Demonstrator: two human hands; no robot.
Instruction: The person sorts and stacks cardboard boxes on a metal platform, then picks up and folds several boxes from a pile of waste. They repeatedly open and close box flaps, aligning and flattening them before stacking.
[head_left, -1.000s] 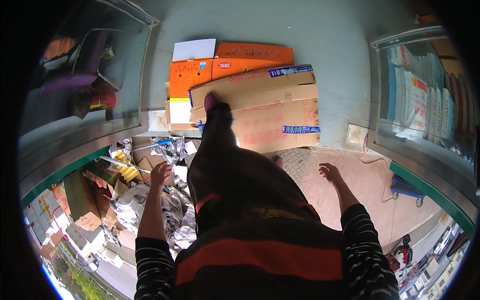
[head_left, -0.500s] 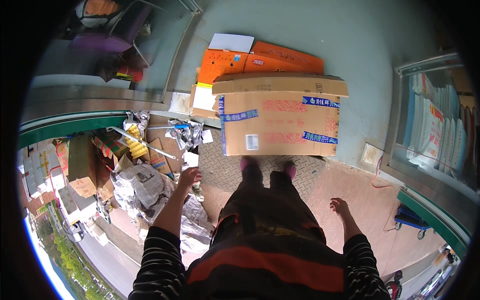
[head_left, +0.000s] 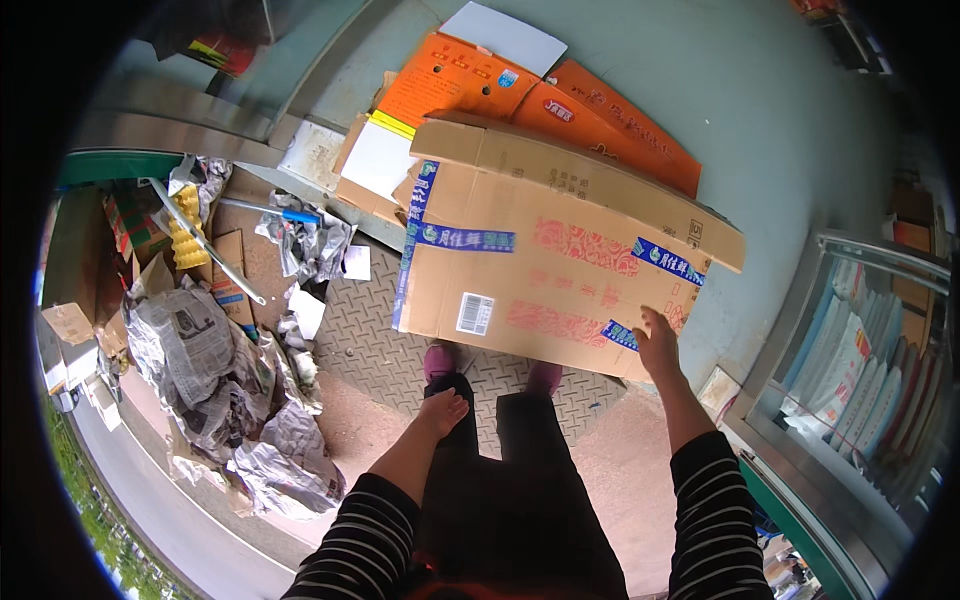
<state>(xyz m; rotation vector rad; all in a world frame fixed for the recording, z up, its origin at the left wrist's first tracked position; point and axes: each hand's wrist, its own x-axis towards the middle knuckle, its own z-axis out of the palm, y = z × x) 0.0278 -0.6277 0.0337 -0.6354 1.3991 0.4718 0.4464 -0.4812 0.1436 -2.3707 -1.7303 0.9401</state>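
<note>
From where I stand, neither hand has hold of anything. The left hand (head_left: 442, 411) hangs over the person's left leg (head_left: 455, 392), its fingers loosely curled together around nothing, well short of the cardboard. The right hand (head_left: 658, 347) is farther forward, over the lower right corner of the flattened brown carton (head_left: 560, 190); its fingers are slack and a little bent, unclenched — whether the tips brush the cardboard or only hover above it, I can't tell.

The carton lies in front of the person's pink shoes (head_left: 545, 376), tilted down toward the right, its near edge over the patterned metal plate (head_left: 370, 325). Strips of blue tape (head_left: 460, 238) cross its face, and a white label (head_left: 475, 314) sits near the lower left. Its far edge overlaps the orange cardboard (head_left: 455, 85), which lies on the grey-green floor (head_left: 690, 60) beyond.

Off to the left, crumpled newspaper (head_left: 190, 340) is heaped beside a yellow moulded tray (head_left: 188, 235) — with a metal pole (head_left: 218, 255) slanting past it.
</note>
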